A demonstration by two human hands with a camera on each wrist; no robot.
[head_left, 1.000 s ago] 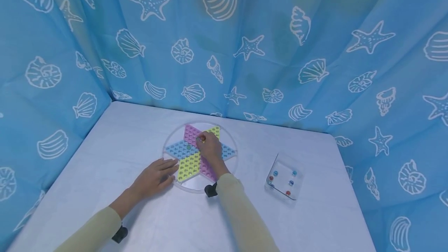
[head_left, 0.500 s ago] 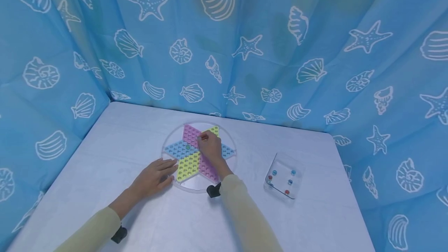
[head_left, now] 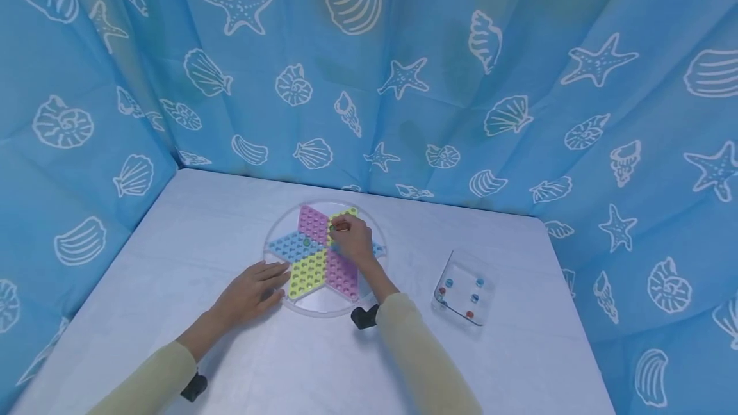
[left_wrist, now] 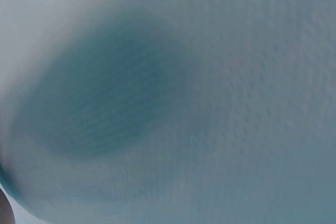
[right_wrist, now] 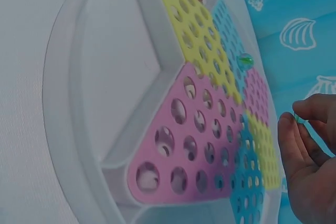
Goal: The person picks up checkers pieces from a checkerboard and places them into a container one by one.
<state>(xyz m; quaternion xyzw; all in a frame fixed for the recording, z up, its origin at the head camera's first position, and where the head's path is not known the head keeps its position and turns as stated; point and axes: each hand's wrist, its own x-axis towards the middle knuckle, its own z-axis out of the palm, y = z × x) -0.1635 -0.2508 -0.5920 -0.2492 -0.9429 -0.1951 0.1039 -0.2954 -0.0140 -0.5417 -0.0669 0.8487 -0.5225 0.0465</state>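
A round Chinese checkers board [head_left: 305,310] with pink, yellow and blue star points lies on the table. Over its far right part, my right hand [head_left: 354,241] pinches a small green glass marble [right_wrist: 298,119] between thumb and fingertip. Something reddish also shows within the curled fingers in the head view. Another green marble [head_left: 307,242] sits in the blue area on the left, seen too in the right wrist view. My left hand [head_left: 249,293] lies flat with fingers extended, fingertips at the board's left front rim. Blurred pale fabric fills most of the left wrist view.
To the right of the board stands a clear plastic box [head_left: 487,306] holding several blue and red marbles. A white cloth covers the table [head_left: 277,364]. Behind it and along the sides hangs a blue curtain [head_left: 403,139] with shell and starfish prints.
My right hand has shifted rightward over the board, from near the far pink point towards the far yellow one, still pinching. The left hand has stayed at the rim.
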